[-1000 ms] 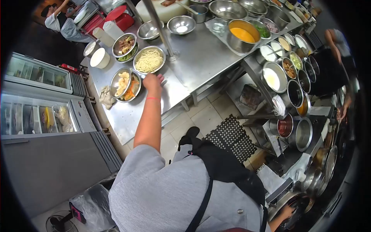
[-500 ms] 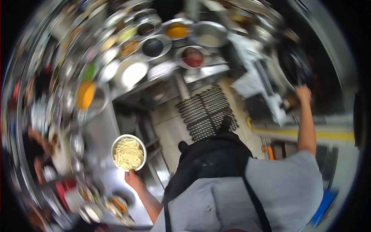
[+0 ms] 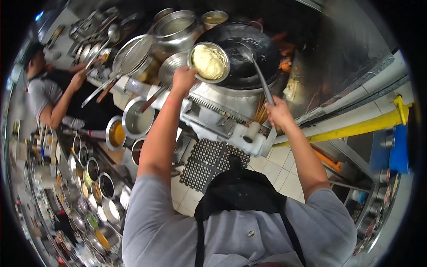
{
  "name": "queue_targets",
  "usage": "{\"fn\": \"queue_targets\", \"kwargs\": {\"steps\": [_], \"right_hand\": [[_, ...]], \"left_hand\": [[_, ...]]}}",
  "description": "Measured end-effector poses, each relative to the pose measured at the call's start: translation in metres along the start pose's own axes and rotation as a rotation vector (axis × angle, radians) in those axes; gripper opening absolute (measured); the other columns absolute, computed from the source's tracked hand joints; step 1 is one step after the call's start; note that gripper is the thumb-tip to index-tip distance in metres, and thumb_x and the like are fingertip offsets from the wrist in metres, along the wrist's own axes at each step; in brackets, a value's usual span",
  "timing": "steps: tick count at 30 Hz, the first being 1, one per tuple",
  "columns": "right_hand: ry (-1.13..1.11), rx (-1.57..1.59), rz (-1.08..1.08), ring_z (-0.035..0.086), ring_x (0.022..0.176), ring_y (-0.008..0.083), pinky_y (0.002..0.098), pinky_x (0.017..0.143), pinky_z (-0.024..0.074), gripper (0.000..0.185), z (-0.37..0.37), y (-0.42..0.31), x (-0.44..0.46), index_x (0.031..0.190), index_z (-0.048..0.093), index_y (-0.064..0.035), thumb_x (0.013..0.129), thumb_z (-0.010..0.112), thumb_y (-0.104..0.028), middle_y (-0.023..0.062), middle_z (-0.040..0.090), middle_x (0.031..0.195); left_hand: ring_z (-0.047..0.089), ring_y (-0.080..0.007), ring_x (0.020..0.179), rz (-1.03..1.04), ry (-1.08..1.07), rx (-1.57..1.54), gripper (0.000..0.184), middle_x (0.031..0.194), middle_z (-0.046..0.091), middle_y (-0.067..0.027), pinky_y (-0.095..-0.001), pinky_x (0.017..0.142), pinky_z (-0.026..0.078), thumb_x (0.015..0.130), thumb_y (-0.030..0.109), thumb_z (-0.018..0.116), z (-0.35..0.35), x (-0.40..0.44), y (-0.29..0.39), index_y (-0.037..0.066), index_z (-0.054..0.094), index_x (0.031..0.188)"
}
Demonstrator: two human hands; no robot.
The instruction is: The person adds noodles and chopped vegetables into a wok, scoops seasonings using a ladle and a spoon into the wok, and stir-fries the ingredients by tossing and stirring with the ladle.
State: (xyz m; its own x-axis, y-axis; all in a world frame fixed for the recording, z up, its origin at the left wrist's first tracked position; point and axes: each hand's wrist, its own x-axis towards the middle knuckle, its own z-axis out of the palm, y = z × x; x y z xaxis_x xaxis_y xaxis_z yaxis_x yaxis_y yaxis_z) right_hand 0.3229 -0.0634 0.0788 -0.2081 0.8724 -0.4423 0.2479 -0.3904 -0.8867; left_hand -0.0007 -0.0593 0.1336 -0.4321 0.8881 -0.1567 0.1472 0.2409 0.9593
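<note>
A round metal bowl (image 3: 228, 71) of pale noodles (image 3: 209, 61) is in my left hand (image 3: 183, 81), whose fingers are closed on its near rim. It is tilted over the left side of a big black wok (image 3: 242, 76) on the stove. My right hand (image 3: 279, 114) is wrapped round the handle of a long metal ladle (image 3: 261, 79), and the ladle's head lies inside the wok. Dark, shiny liquid shows in the wok.
Orange flames (image 3: 284, 64) show at the wok's right side. Left of it stand a large metal pot (image 3: 174, 36) and a strainer (image 3: 133, 55). A co-worker (image 3: 55, 95) works at the far left. Several bowls of ingredients (image 3: 106, 184) fill the lower-left counter.
My view has turned right from the counter to the stove. My left hand has carried the bowl of noodles from above the counter to the wok. The ladle now shows clearly in my right hand.
</note>
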Motion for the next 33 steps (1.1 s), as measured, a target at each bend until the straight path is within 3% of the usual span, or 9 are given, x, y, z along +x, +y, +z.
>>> {"fn": "queue_targets", "kwargs": {"steps": [3, 4, 9, 12, 14, 18, 24, 26, 33], "right_hand": [[0.028, 0.004, -0.034, 0.042, 0.039, 0.0105, 0.0280, 0.031, 0.0358, 0.039, -0.023, -0.002, -0.005, 0.128, 0.045, -0.0049, 0.090, 0.053, -0.009, 0.0007, 0.044, 0.061], [0.019, -0.001, -0.037, 0.042, 0.040, 0.0102, 0.0277, 0.031, 0.0361, 0.043, -0.027, -0.001, -0.010, 0.132, 0.043, -0.0055, 0.090, 0.053, -0.009, 0.0005, 0.044, 0.061], [0.018, -0.231, 0.063, 0.058, 0.054, 0.0190, 0.0321, 0.048, 0.0494, 0.053, -0.049, 0.012, -0.011, 0.138, 0.040, -0.0048, 0.087, 0.056, -0.011, 0.0104, 0.059, 0.075], [0.213, -0.481, -0.405, 0.064, 0.093, 0.0305, 0.0350, 0.082, 0.0504, 0.054, -0.053, 0.034, 0.005, 0.138, 0.041, -0.0056, 0.087, 0.057, -0.013, 0.0229, 0.062, 0.108], [0.129, -0.337, -0.240, 0.047, 0.124, 0.0342, 0.0334, 0.103, 0.0357, 0.051, -0.055, 0.017, 0.006, 0.135, 0.044, -0.0026, 0.087, 0.057, -0.015, 0.0258, 0.049, 0.131], [0.074, -0.389, -0.258, 0.048, 0.124, 0.0335, 0.0336, 0.101, 0.0377, 0.052, -0.048, 0.001, 0.007, 0.135, 0.043, -0.0019, 0.087, 0.057, -0.016, 0.0252, 0.049, 0.131], [0.178, -0.713, -0.291, 0.056, 0.110, 0.0394, 0.0408, 0.094, 0.0440, 0.047, -0.045, 0.006, -0.011, 0.135, 0.043, -0.0056, 0.092, 0.052, -0.021, 0.0275, 0.056, 0.119], [0.159, -0.900, -0.269, 0.062, 0.089, 0.0432, 0.0495, 0.081, 0.0481, 0.044, -0.045, -0.005, 0.016, 0.131, 0.046, -0.0050, 0.092, 0.050, -0.025, 0.0280, 0.063, 0.091], [0.145, -1.061, -0.445, 0.061, 0.084, 0.0436, 0.0511, 0.073, 0.0475, 0.045, -0.036, 0.010, 0.014, 0.132, 0.046, -0.0097, 0.093, 0.047, -0.032, 0.0289, 0.063, 0.086]], "left_hand": [[0.065, -0.0383, 0.079, 0.563, 0.203, 0.712, 0.021, 0.077, 0.066, -0.0224, -0.0415, 0.073, 0.053, 0.080, 0.015, 0.053, 0.074, 0.121, -0.047, -0.003, 0.065, 0.078], [0.061, -0.0455, 0.087, 0.449, 0.150, 0.758, 0.023, 0.095, 0.064, -0.0271, -0.0456, 0.080, 0.050, 0.080, 0.014, 0.050, 0.091, 0.116, -0.032, -0.001, 0.066, 0.085], [0.061, -0.0426, 0.096, 0.848, 0.285, 1.085, 0.021, 0.124, 0.049, -0.0344, -0.0442, 0.086, 0.050, 0.081, 0.011, 0.052, 0.131, 0.164, -0.043, -0.005, 0.063, 0.088], [0.061, -0.0415, 0.096, 0.935, 0.305, 1.071, 0.021, 0.121, 0.050, -0.0362, -0.0428, 0.086, 0.051, 0.081, 0.011, 0.053, 0.127, 0.166, -0.034, -0.007, 0.063, 0.085], [0.062, -0.0409, 0.095, 0.862, 0.204, 1.029, 0.021, 0.123, 0.050, -0.0349, -0.0430, 0.084, 0.052, 0.082, 0.012, 0.053, 0.125, 0.162, -0.023, -0.006, 0.063, 0.084], [0.062, -0.0405, 0.090, 0.786, 0.280, 0.968, 0.021, 0.118, 0.055, -0.0288, -0.0451, 0.080, 0.051, 0.083, 0.014, 0.053, 0.110, 0.153, -0.011, -0.004, 0.064, 0.083], [0.063, -0.0408, 0.081, 0.413, 0.335, 0.645, 0.023, 0.090, 0.065, -0.0280, -0.0447, 0.075, 0.050, 0.081, 0.018, 0.058, 0.042, 0.115, -0.011, -0.003, 0.063, 0.075], [0.061, -0.0191, 0.061, 0.205, 0.280, 0.212, 0.021, 0.069, 0.062, -0.0118, -0.0331, 0.067, 0.056, 0.087, 0.014, 0.059, 0.016, 0.096, -0.026, -0.003, 0.061, 0.077], [0.063, -0.0160, 0.080, -0.080, 0.219, -0.583, 0.015, 0.090, 0.064, -0.0096, -0.0292, 0.068, 0.058, 0.091, 0.008, 0.055, -0.104, -0.113, -0.049, -0.003, 0.058, 0.099]]}}
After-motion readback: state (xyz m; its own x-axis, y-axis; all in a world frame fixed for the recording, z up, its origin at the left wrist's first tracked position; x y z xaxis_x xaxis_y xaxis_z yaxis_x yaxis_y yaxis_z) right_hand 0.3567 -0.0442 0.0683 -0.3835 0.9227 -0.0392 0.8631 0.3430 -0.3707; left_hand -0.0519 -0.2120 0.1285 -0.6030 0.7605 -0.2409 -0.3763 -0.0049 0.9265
